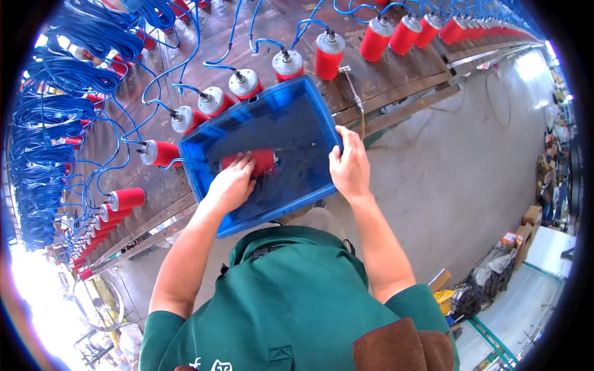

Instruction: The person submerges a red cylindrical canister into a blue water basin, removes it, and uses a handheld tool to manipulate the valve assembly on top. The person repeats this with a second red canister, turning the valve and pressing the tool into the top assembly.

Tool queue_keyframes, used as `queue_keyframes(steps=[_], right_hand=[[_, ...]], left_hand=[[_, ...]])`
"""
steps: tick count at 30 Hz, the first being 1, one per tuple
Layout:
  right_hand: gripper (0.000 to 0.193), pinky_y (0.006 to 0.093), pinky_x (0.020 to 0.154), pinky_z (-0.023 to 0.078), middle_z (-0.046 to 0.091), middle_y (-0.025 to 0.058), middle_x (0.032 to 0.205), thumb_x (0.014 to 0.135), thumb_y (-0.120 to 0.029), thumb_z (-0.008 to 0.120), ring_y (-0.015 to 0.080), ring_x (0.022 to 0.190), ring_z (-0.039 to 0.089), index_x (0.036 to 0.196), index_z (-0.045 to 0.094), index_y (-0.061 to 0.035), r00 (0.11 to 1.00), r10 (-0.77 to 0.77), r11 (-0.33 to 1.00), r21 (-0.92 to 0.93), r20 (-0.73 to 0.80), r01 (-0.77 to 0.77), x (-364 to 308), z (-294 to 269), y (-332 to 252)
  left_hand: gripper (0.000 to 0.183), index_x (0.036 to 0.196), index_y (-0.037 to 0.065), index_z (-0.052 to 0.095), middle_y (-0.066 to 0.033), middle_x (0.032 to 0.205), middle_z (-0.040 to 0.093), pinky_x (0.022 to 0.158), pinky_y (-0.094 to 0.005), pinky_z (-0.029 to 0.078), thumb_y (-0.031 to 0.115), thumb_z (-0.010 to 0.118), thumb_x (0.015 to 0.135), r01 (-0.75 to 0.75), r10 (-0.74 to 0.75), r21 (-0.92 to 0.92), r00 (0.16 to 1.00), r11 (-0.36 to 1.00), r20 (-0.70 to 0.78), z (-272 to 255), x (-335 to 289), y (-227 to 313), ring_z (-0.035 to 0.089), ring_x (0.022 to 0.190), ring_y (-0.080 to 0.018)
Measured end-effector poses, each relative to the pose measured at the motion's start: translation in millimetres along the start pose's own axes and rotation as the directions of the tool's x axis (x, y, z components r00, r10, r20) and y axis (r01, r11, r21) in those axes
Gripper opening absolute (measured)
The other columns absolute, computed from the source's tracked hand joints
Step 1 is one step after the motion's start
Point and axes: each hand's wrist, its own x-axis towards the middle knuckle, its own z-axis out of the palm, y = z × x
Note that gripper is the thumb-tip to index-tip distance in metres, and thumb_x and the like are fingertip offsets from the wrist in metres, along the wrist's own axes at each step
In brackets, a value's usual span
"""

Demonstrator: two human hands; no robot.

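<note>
The left hand's (234, 185) fingers drape over the red cylinder (265, 162), which lies beneath them inside the blue tub (319, 111); whether they grip it cannot be told. The right hand's (351, 166) fingers grasp the tub's edge. Steady, even pressure should stop the cylinder rolling.

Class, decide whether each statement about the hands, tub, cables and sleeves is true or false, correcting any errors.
1. The left hand touches a red cylinder in the blue tub. True.
2. That cylinder stands upright. False: it lies on its side.
3. The right hand is also on the cylinder. False: it is at the tub's right rim.
4. Coiled blue cables are left of the tub. True.
5. The sleeves are green. True.
</note>
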Motion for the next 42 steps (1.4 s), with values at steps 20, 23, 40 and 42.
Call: queue_keyframes(steps=[20,23,40,42], right_hand=[[0.047,0.0463,0.104,0.058,0.068,0.0173,0.13,0.096,-0.002,0.07,0.0377,0.12,0.067,0.141,0.061,-0.0063,1.0,-0.015,0.999,-0.043,0.009,0.016,1,-1,0],[0.047,0.0463,0.104,0.058,0.068,0.0175,0.131,0.096,-0.002,0.07,0.0378,0.12,0.067,0.142,0.06,-0.006,1.0,-0.013,0.999,-0.044,0.011,0.014,1,-1,-1],[0.048,0.0463,0.106,0.057,0.068,0.0178,0.132,0.096,-0.003,0.07,0.0379,0.122,0.067,0.143,0.06,-0.0058,1.0,-0.012,0.999,-0.048,0.023,0.013,1,-1,0],[0.048,0.0463,0.106,0.057,0.068,0.0178,0.132,0.096,-0.003,0.07,0.0379,0.122,0.067,0.143,0.06,-0.0058,1.0,-0.012,0.999,-0.045,0.021,0.013,1,-1,0]], left_hand=[[0.07,0.155,-0.006,0.051,-0.0309,0.163,0.05,0.128,-0.0461,0.041,0.01,0.075,0.091,-0.017,0.017,0.003,0.999,1.0,0.04,-10,28,-16,0.05,0.151,-0.0443],[0.071,0.155,-0.006,0.051,-0.0313,0.163,0.05,0.128,-0.0458,0.041,0.008,0.076,0.09,-0.013,0.013,-0.007,1.0,1.0,0.021,-9,31,-17,0.049,0.152,-0.0441],[0.074,0.159,-0.005,0.046,-0.0304,0.168,0.044,0.131,-0.0494,0.035,0.004,0.072,0.09,0.015,-0.015,-0.013,1.0,1.0,0.024,1,41,-26,0.045,0.156,-0.0445],[0.074,0.159,-0.005,0.046,-0.0301,0.168,0.044,0.131,-0.0496,0.035,0.004,0.071,0.09,-0.001,0.001,-0.021,1.0,1.0,-0.003,2,42,-27,0.045,0.156,-0.0444]])
